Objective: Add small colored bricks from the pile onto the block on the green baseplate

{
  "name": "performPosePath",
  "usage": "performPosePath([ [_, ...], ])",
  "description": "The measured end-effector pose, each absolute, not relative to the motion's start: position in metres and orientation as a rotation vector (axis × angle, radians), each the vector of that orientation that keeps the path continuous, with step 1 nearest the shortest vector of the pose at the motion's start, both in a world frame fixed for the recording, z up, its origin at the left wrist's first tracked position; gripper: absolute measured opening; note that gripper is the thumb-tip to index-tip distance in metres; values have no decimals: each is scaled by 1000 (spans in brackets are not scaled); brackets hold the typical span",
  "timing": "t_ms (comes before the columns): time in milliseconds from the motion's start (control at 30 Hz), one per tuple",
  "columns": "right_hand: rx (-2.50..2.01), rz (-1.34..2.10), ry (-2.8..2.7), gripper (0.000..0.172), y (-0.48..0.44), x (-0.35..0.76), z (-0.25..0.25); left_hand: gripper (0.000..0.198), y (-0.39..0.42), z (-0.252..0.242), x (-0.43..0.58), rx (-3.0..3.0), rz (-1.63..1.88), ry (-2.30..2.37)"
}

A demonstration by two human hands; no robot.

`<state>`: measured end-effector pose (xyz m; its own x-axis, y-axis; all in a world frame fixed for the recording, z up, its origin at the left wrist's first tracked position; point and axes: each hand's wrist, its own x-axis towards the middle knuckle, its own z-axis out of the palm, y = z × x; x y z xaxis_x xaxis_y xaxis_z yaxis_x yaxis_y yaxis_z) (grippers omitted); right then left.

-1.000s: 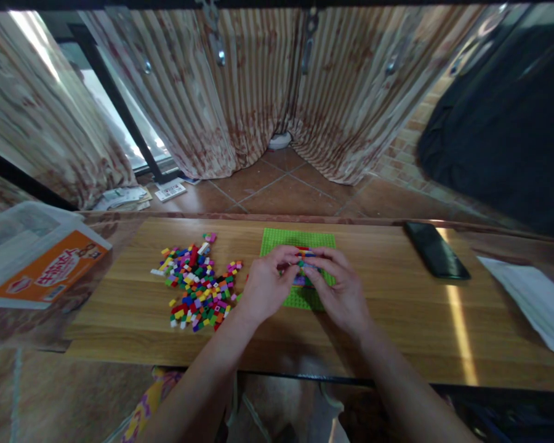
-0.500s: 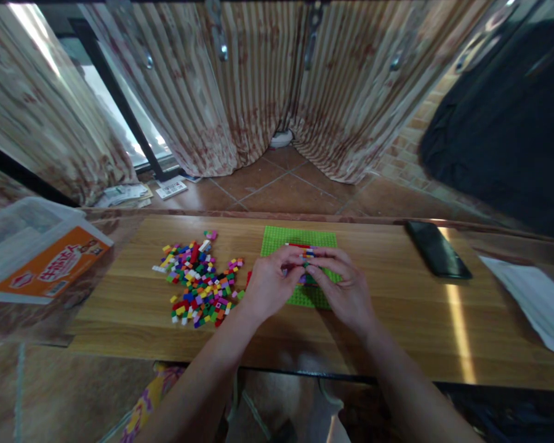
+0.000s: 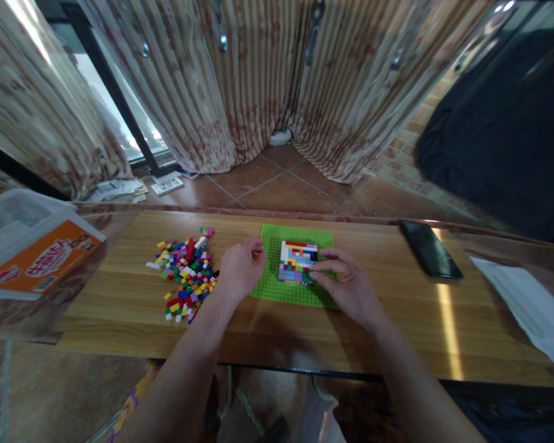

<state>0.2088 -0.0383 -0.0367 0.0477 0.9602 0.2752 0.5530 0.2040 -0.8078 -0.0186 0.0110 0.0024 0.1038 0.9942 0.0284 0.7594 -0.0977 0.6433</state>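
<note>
the left hand (image 3: pixel 242 267) has drawn left off the brick patch (image 3: pixel 297 261), beside the loose bricks (image 3: pixel 184 271), curled, perhaps empty. the patch lies on the green baseplate (image 3: pixel 277 289) on the counter (image 3: pixel 397 320); the right hand (image 3: pixel 346 283) pinches its right edge.

striped curtains (image 3: pixel 258 80) | terracotta tile floor (image 3: pixel 286 184) | wooden table (image 3: pixel 397 320) | bright window (image 3: pixel 111 104)

1. We see a long wooden table (image 3: pixel 388 332) with pale grain and a streak of light across its right part.
2. Near its middle, a green baseplate (image 3: pixel 277 289) lies flat.
3. Just left of the plate, we find a heap of loose bricks (image 3: pixel 184 274) in many colours.
4. Toward the far right, a dark phone (image 3: pixel 427 249) lies flat, well apart from the plate.
5. At the right end we make out a white sheet (image 3: pixel 526 304).
</note>
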Motion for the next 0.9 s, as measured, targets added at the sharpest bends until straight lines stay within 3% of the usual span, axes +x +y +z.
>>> performPosePath([
  [600, -1507, 571, -1537, 15, -35, 200, -37, 26, 24, 16, -68, 2036, 295, 1952],
  [900, -1514, 527, -1592, 14, -36, 203, -40, 20, 22, 9, -79, 2045, 269, 1751],
])
